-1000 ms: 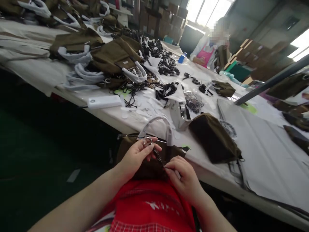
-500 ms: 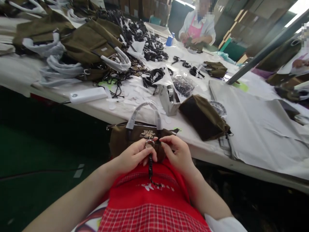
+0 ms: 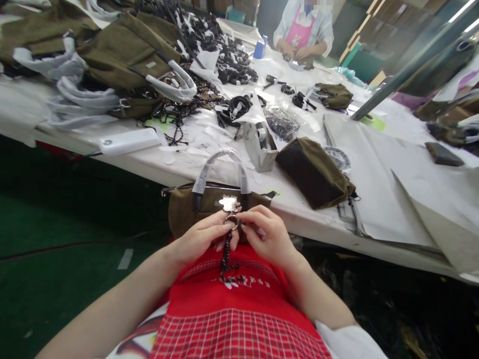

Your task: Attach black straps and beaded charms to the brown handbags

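Observation:
My left hand [image 3: 204, 237] is closed on the metal ring [image 3: 236, 218] of a bag charm. A shiny flat metal pendant [image 3: 229, 203] hangs from the ring's far side, and a dark braided cord [image 3: 225, 254] trails from its near side over my red apron [image 3: 239, 294]. From the right, my right hand [image 3: 267, 234] reaches the same ring, thumb and forefinger nearly together at its edge. Whether they pinch the ring or a tiny part is hidden. Just behind my hands, an olive handbag [image 3: 179, 212] leans at the table edge, its handle [image 3: 223, 153] wrapped in clear film.
A tape dispenser [image 3: 258, 144] and an olive pouch [image 3: 314, 174] lie beyond the handbag. Olive bags [image 3: 127, 55] and black straps [image 3: 232, 65] are heaped at left. A white device [image 3: 129, 141] sits near the table edge. Across the table, a co-worker [image 3: 301, 30] handles something.
My right hand has moved left, its fingertips now at the ring. The pendant has tilted and catches bright light. The cord has swung slightly left.

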Demonstrator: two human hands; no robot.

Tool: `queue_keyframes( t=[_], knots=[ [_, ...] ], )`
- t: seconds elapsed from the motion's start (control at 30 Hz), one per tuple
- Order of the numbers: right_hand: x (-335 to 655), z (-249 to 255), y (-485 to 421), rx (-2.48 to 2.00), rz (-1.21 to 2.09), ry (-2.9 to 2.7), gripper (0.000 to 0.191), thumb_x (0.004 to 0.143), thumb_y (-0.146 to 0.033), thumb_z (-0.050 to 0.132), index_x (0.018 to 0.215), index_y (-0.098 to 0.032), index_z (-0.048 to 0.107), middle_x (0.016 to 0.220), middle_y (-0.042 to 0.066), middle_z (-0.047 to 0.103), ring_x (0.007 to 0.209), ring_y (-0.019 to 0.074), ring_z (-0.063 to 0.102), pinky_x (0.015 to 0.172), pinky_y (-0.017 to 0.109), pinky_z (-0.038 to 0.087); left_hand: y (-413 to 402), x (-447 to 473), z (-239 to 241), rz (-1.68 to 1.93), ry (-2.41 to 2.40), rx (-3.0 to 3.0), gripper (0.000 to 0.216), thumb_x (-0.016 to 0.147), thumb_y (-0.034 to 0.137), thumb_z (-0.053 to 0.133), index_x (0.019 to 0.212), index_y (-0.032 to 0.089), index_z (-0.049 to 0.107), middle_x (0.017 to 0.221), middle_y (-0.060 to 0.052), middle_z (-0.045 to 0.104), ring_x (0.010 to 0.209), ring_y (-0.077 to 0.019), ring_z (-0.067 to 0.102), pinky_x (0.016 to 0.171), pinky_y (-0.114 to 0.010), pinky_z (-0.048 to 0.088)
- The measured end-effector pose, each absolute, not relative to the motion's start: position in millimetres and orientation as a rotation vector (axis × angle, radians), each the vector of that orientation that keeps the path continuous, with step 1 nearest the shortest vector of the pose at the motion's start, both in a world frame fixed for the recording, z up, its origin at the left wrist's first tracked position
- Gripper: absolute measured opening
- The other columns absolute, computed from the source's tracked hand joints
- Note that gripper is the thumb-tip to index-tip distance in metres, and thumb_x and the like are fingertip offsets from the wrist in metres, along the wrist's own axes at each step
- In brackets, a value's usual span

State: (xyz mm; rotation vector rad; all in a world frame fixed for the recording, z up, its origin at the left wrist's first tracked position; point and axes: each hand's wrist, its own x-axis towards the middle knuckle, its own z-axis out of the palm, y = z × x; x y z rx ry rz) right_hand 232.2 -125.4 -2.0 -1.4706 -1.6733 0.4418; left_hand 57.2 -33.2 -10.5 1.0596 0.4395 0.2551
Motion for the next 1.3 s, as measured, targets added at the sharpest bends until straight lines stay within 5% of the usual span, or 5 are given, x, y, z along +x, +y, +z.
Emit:
queue_keyframes(
  t=[0.23,0.47,0.93,1.17,1.3],
  knots=[
    [237.2,3.1,-123.4,-1.344,0.32,-2.018,0.018,0.1,-0.024,0.054,0.101,-0.019,0.071,0.095,0.008,0.071,0.085,0.0191,0.063,0.077,0.033,0.051,-19.7,48.5,-13.0,0.064,0.515,1.203,0.026,0.094,0.039,0.045,0.091,0.017,0.058,0.054,-0.001,0.061,0.048,-0.013,0.049,0.049,-0.024,0.037],
    [241.7,10.0,-125.4,-1.322,0.992,-1.461,0.017,0.093,-0.032,0.065,0.083,-0.019,0.072,0.086,0.004,0.064,0.082,0.0153,0.06,0.076,0.028,0.049,1.0,42.0,20.3,0.464,0.537,2.092,0.024,0.094,0.031,0.052,0.101,0.019,0.072,0.098,-0.006,0.07,0.092,-0.0174,0.063,0.083,-0.027,0.047],
    [224.0,-25.0,-137.2,-0.91,1.628,-0.534,0.034,0.082,-0.05,0.073,0.083,-0.02,0.056,0.072,0.0,0.065,0.058,0.0137,0.061,0.057,0.025,0.051,-37.3,70.4,2.6,0.631,0.573,1.804,0.024,0.091,0.031,0.062,0.073,0.018,0.07,0.068,-0.002,0.066,0.067,-0.015,0.061,0.067,-0.027,0.048],
    [225.9,-32.2,-138.4,-0.982,1.496,-0.422,0.031,0.084,-0.044,0.07,0.077,-0.018,0.054,0.068,0.001,0.065,0.053,0.0103,0.057,0.049,0.019,0.045,-1.4,96.9,-21.7,0.64,1.025,2.133,0.041,0.083,0.045,0.065,0.107,0.012,0.068,0.096,-0.012,0.065,0.077,-0.0229,0.062,0.074,-0.035,0.049],
    [227.4,-33.7,-129.6,-0.956,1.532,-0.419,0.028,0.083,-0.041,0.07,0.077,-0.018,0.056,0.072,0.003,0.066,0.058,0.0114,0.058,0.053,0.02,0.048,33.6,129.4,-31.5,0.367,1.014,2.052,0.033,0.068,0.045,0.077,0.08,0.015,0.068,0.075,-0.006,0.064,0.067,-0.0214,0.059,0.064,-0.032,0.045]
  ],
)
